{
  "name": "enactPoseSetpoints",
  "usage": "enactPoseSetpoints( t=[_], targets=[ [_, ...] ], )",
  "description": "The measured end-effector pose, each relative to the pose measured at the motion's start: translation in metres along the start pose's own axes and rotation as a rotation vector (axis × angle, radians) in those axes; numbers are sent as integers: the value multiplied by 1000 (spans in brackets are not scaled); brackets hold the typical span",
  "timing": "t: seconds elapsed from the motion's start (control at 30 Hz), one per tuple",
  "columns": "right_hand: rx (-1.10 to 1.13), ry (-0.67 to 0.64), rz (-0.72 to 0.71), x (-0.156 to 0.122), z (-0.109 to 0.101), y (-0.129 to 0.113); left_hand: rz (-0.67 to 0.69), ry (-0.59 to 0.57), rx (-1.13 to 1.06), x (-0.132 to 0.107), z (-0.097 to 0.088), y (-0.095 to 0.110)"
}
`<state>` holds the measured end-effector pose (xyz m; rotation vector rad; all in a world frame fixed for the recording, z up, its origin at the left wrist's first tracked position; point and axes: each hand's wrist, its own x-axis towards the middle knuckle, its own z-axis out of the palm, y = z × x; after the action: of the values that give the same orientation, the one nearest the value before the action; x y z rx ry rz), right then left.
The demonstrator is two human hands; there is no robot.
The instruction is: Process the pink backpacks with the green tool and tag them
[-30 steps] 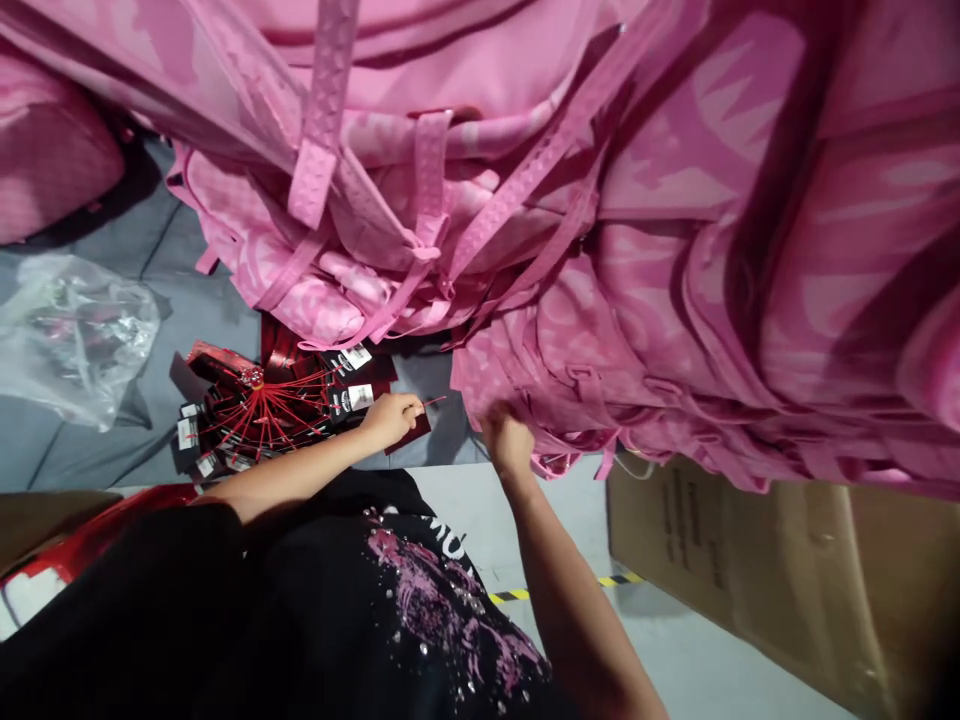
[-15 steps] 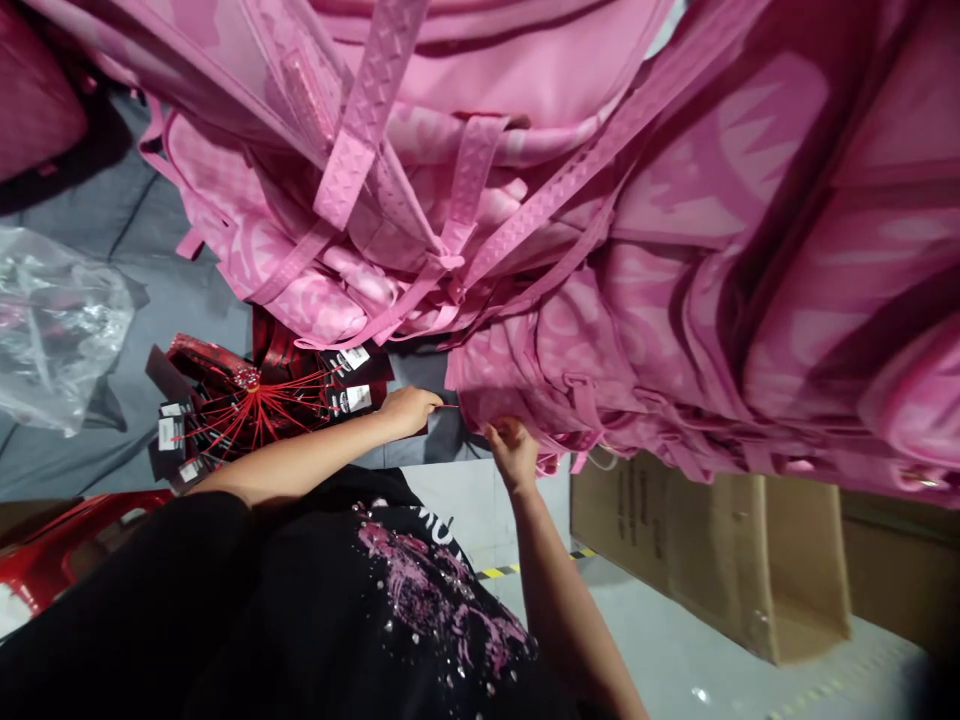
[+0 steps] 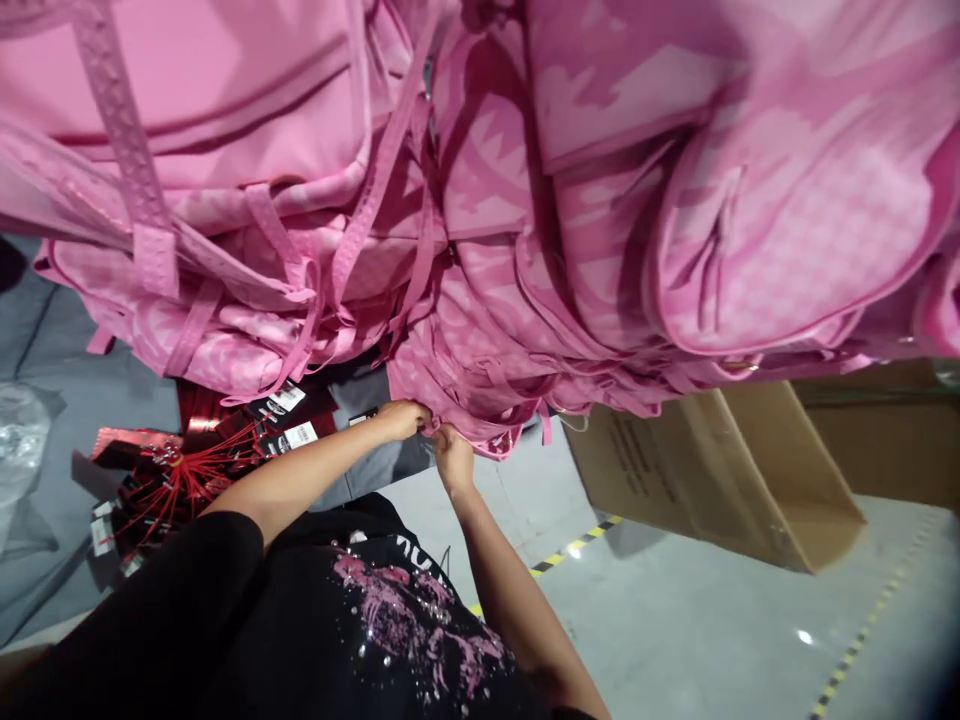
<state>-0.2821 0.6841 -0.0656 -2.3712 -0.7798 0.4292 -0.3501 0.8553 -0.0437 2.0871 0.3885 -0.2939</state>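
My left hand (image 3: 403, 420) is closed in a pinch at the lower edge of a pink patterned backpack (image 3: 457, 385). A dark hang tag with a white label (image 3: 363, 416) shows just behind it; the tag's red string is hidden in the fingers now. Close beside it, my right hand (image 3: 454, 460) is closed, thumb and fingers gripping the backpack's edge. The fingertips of both hands nearly touch. To the left of my left hand lies a bundle of dark hang tags (image 3: 289, 437) with red strings (image 3: 180, 468) gathered at one point.
More pink backpacks (image 3: 795, 230) crowd the upper view, with straps (image 3: 120, 130) hanging down. Clear plastic (image 3: 21, 440) lies on the grey cloth surface (image 3: 45, 350) at left. An open cardboard box (image 3: 675, 480) stands on the floor at right, near yellow-black tape (image 3: 574, 545).
My left hand has moved up to the backpack's edge and my right hand has closed in beside it. The view has shifted to the right.
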Motion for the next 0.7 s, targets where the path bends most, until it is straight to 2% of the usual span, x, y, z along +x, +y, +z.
enactPoseSetpoints(
  t=[0.13, 0.3, 0.4, 0.53, 0.7],
  targets=[
    [-3, 74, 63, -5, -10, -4, -14, -53, -8, -3, -9, 9],
    [143, 182, 69, -10, -15, -5, 31, -251, -163, -16, -35, 7],
    [226, 229, 44, -8, -15, -7, 68, -249, -264, -27, -43, -1],
    [308, 224, -26, -5, -14, -13, 60, -124, -295, -38, -32, -16],
    [386, 116, -87, 1, -12, -27, -51, 278, -182, -39, -6, -23]
  ],
)
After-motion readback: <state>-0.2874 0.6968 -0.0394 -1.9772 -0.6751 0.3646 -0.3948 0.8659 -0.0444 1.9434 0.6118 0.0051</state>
